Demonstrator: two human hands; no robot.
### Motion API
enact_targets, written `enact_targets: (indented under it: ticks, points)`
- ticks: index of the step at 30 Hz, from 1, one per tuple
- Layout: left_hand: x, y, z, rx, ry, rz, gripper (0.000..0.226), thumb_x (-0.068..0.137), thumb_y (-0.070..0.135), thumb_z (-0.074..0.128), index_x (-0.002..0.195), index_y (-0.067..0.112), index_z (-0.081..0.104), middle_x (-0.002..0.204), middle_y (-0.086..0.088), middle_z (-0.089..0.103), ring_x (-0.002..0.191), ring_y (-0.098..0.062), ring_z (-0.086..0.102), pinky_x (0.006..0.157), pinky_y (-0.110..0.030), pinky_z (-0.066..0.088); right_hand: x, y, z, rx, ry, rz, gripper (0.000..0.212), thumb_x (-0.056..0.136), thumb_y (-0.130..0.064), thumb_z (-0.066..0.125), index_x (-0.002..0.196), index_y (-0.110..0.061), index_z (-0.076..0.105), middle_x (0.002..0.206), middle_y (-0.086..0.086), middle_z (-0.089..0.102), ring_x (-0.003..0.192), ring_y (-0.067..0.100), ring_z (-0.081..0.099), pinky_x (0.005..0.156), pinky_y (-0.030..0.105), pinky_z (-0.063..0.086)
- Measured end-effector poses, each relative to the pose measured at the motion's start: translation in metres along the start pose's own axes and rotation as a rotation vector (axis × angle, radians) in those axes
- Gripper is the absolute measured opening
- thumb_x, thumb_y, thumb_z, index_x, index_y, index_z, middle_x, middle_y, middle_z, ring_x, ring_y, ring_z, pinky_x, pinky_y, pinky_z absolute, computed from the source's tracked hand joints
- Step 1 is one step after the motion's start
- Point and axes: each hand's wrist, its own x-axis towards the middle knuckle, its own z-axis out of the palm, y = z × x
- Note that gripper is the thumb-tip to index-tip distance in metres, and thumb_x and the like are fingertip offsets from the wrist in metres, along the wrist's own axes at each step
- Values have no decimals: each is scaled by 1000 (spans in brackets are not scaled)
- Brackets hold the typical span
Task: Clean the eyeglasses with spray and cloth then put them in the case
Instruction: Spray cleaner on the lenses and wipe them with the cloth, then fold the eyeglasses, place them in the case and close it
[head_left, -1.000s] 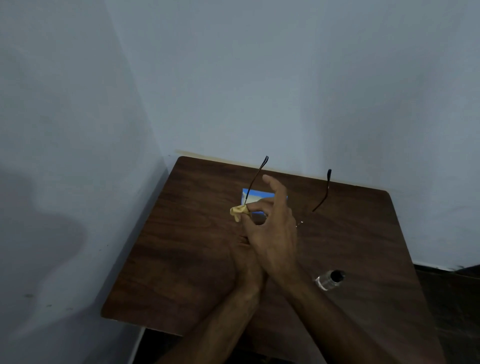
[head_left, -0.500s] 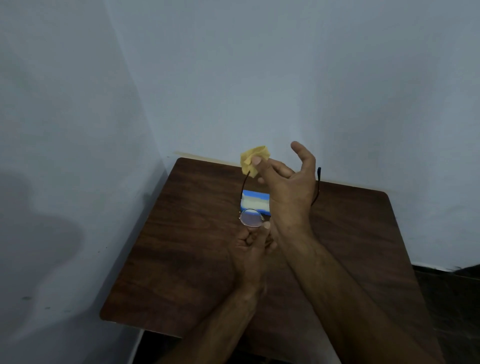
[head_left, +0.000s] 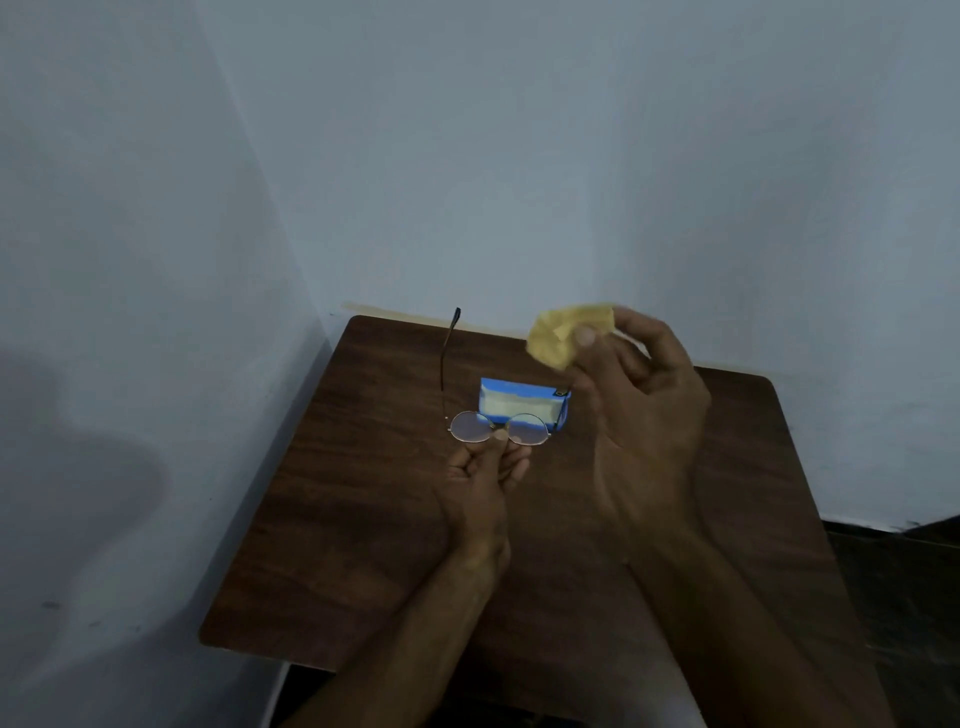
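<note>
Thin metal-rimmed eyeglasses (head_left: 497, 429) with clear glossy lenses, soft crumpled yellow cloth (head_left: 558, 332), dark wood-grain table (head_left: 332, 519).

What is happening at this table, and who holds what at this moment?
A person is cleaning eyeglasses over a wooden table. The left hand pinches them at the bridge, with the lenses facing the camera and the arms unfolded. The right hand grips a crumpled yellow cloth, raised above and to the right of the glasses and not touching them. A blue box, probably the case, sits on the table behind the glasses. No spray bottle is in view.
</note>
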Motion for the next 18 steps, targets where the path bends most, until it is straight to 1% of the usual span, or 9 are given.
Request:
enact_targets:
  ticks: [3, 6, 7, 10, 12, 13, 15, 16, 18]
  points:
    - [7, 8, -1, -10, 21, 15, 8, 99, 7, 71, 100, 1, 76, 84, -10, 79, 76, -15, 78, 67, -23, 63, -16, 22, -45, -145, 42, -14, 23, 82, -17, 80, 104, -18, 73, 102, 7, 80, 98, 24, 78, 83, 34, 64]
    - [6, 10, -3, -1, 10, -3, 7, 99, 8, 71, 100, 4, 77, 86, -11, 80, 77, -15, 78, 69, -24, 64, -30, 76, -100, -348, 79, 81, 20, 86, -10, 79, 104, -19, 74, 99, 5, 80, 97, 26, 77, 83, 34, 64]
    - [7, 10, -4, 1, 5, -7, 7, 99, 8, 70, 101, 4, 76, 86, -10, 79, 77, -14, 78, 70, -24, 65, -35, 98, -117, -395, 68, 140, 18, 88, -7, 78, 103, -17, 75, 99, 6, 80, 97, 27, 77, 85, 38, 64]
    - [5, 10, -5, 8, -12, -32, 10, 99, 10, 70, 104, 3, 75, 86, -8, 79, 79, -14, 78, 72, -23, 65, -47, 165, -163, -519, 14, 299, 10, 92, -4, 75, 98, -11, 77, 94, 9, 80, 92, 31, 77, 90, 59, 60]
    - [3, 8, -5, 25, -25, -50, 10, 100, 11, 70, 104, 3, 75, 86, -8, 79, 78, -13, 78, 72, -23, 65, -51, 198, -182, -565, 20, 384, 12, 91, 3, 73, 97, -8, 76, 90, 9, 80, 87, 33, 77, 88, 61, 60]
    - [2, 7, -6, 30, -36, -53, 11, 100, 11, 70, 105, 3, 75, 85, -7, 79, 78, -13, 78, 72, -23, 65, -52, 212, -189, -579, 30, 417, 15, 90, 7, 71, 96, -7, 74, 86, 7, 80, 85, 32, 77, 86, 56, 62]
    - [-1, 5, -5, 33, -50, -62, 13, 100, 11, 70, 108, 2, 74, 82, -5, 80, 76, -12, 78, 70, -23, 65, -56, 225, -197, -608, 52, 450, 19, 89, 9, 71, 92, -9, 67, 77, -3, 79, 80, 29, 75, 75, 39, 62]
    - [-3, 5, -5, 40, -55, -60, 12, 100, 11, 70, 107, 2, 74, 82, -5, 80, 76, -12, 78, 69, -23, 64, -59, 227, -200, -643, 55, 451, 20, 89, 6, 73, 89, -12, 64, 73, -6, 77, 78, 25, 74, 70, 33, 59]
    - [-6, 5, -6, 50, -61, -62, 9, 100, 10, 69, 103, 4, 74, 83, -6, 80, 76, -12, 78, 67, -22, 64, -64, 230, -204, -730, 28, 429, 20, 92, -4, 75, 83, -17, 62, 66, -5, 73, 70, 10, 71, 66, 26, 53]
